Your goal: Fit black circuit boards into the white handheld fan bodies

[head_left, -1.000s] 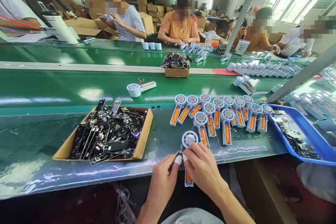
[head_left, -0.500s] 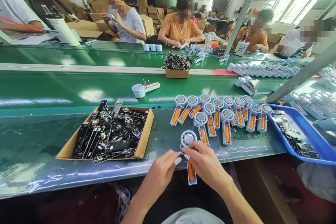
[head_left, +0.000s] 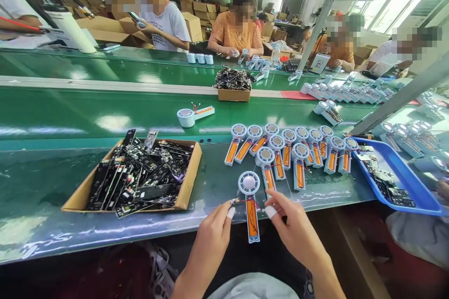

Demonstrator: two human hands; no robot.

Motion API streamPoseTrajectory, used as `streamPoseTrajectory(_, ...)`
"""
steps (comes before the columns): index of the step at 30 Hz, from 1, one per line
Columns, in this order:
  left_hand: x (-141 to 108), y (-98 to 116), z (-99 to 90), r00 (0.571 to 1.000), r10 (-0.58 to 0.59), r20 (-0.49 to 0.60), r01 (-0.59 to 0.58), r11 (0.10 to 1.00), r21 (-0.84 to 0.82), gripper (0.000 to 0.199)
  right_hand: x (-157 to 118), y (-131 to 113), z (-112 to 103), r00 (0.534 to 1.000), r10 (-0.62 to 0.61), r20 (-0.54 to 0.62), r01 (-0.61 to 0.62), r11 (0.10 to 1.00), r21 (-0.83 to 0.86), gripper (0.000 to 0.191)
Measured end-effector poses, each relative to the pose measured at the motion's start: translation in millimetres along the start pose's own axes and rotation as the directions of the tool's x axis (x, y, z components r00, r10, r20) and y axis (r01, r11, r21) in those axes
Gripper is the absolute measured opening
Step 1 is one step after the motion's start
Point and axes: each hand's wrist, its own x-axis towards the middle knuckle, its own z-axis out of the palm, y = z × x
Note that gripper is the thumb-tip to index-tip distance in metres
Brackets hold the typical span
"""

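A light-blue handheld fan body (head_left: 249, 183) lies at the table's front edge, its handle with an orange battery (head_left: 251, 218) jutting out over the edge. At the left of the handle, my left hand (head_left: 214, 230) pinches the end of a thin wire (head_left: 241, 200) between thumb and forefinger. My right hand (head_left: 296, 224) is right of the handle, its thumb and forefinger apart. Another short wire end (head_left: 260, 210) sticks out close to the right thumb. White coverings wrap both thumbs.
A cardboard box (head_left: 194, 178) of black circuit boards stands left. Several fan bodies (head_left: 299, 171) with orange batteries lie behind the right hand. A blue tray (head_left: 426, 204) holds more boards. One fan body (head_left: 185, 118) rests on the green belt (head_left: 147, 114). Several people work across it.
My hands have moved apart from above the handle. The right hand has gone right with its fingers spreading, and the left has shifted slightly left, uncovering the handle and battery.
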Motion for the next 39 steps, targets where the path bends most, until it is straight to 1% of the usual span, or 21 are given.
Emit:
streamPoseTrajectory(2,-4,1,2.3,0.999,-0.046,-0.021,0.046,0.999,-0.004,0.036,-5,0,-1,0.995,-0.021,0.097,0.022,1.0,-0.009,0.034)
streamPoseTrajectory(3,-5,2,2.5,0.997,-0.074,-0.016,0.074,0.997,-0.017,0.037,-5,0,0,0.992,-0.046,0.114,0.047,0.999,-0.006,0.033)
streamPoseTrajectory(4,-5,4,2.2,0.995,-0.102,-0.004,0.102,0.994,-0.032,0.039,-5,2,1,0.991,-0.076,0.108,0.077,0.997,-0.003,0.032)
streamPoseTrajectory(6,-5,7,0.6,0.99,-0.14,0.025,0.141,0.988,-0.059,0.04,0,5,5,0.99,-0.136,0.039,0.136,0.991,-0.015,0.032)
streamPoseTrajectory(8,-4,9,-1.0,0.987,-0.157,0.04,0.159,0.984,-0.075,0.04,8,9,8,0.985,-0.167,-0.054,0.165,0.986,-0.034,0.031)
streamPoseTrajectory(10,-4,9,-2.0,0.984,-0.169,0.054,0.173,0.981,-0.09,0.04,18,11,10,0.978,-0.161,-0.133,0.16,0.987,-0.018,0.026)
streamPoseTrajectory(12,-4,8,-2.6,0.983,-0.173,0.064,0.179,0.978,-0.109,0.04,28,10,12,0.977,-0.132,-0.17,0.143,0.988,0.052,0.019)
streamPoseTrajectory(13,-4,8,-2.8,0.983,-0.171,0.066,0.178,0.977,-0.118,0.04,33,9,13,0.98,-0.114,-0.164,0.133,0.985,0.112,0.016)
streamPoseTrajectory(15,-5,7,-3.3,0.982,-0.177,0.071,0.185,0.973,-0.136,0.04,40,5,14,0.992,-0.073,-0.104,0.099,0.958,0.27,0.013)
streamPoseTrajectory(18,-4,7,-4.5,0.972,-0.219,0.09,0.231,0.959,-0.163,0.039,44,-1,18,0.999,-0.03,0.025,0.013,0.861,0.508,0.014)
streamPoseTrajectory(20,-3,9,-5.3,0.968,-0.23,0.1,0.245,0.952,-0.183,0.039,43,-5,21,0.996,-0.043,0.076,-0.007,0.828,0.56,0.013)
streamPoseTrajectory(21,-3,11,-5.9,0.969,-0.227,0.098,0.242,0.951,-0.194,0.038,41,-7,23,0.994,-0.06,0.086,0.004,0.838,0.545,0.012)
streamPoseTrajectory(24,0,18,-8.7,0.973,-0.211,0.092,0.227,0.945,-0.234,0.034,37,-11,28,0.988,-0.124,0.091,0.073,0.901,0.427,0.011)
streamPoseTrajectory(26,1,23,-11.7,0.971,-0.204,0.121,0.229,0.94,-0.254,0.029,35,-11,29,0.979,-0.175,0.109,0.124,0.921,0.368,0.013)
streamPoseTrajectory(28,2,28,-15.1,0.964,-0.205,0.169,0.245,0.932,-0.266,0.028,32,-10,30,0.963,-0.228,0.146,0.176,0.936,0.306,0.021)
streamPoseTrajectory(30,4,31,-18.1,0.951,-0.23,0.208,0.284,0.915,-0.287,0.029,30,-9,30,0.941,-0.288,0.18,0.253,0.948,0.196,0.034)
streamPoseTrajectory(32,5,33,-20.0,0.933,-0.266,0.24,0.334,0.89,-0.311,0.03,28,-10,30,0.912,-0.362,0.191,0.362,0.932,0.036,0.043)
streamPoseTrajectory(35,8,34,-20.7,0.919,-0.287,0.27,0.368,0.868,-0.332,0.03,27,-15,29,0.854,-0.47,0.221,0.508,0.844,-0.17,0.045)
streamPoseTrajectory(37,10,35,-20.6,0.914,-0.294,0.28,0.382,0.854,-0.353,0.032,26,-17,29,0.827,-0.505,0.247,0.555,0.803,-0.216,0.043)
streamPoseTrajectory(39,12,35,-20.3,0.9,-0.313,0.302,0.415,0.828,-0.377,0.033,26,-17,29,0.827,-0.508,0.242,0.554,0.81,-0.192,0.039)
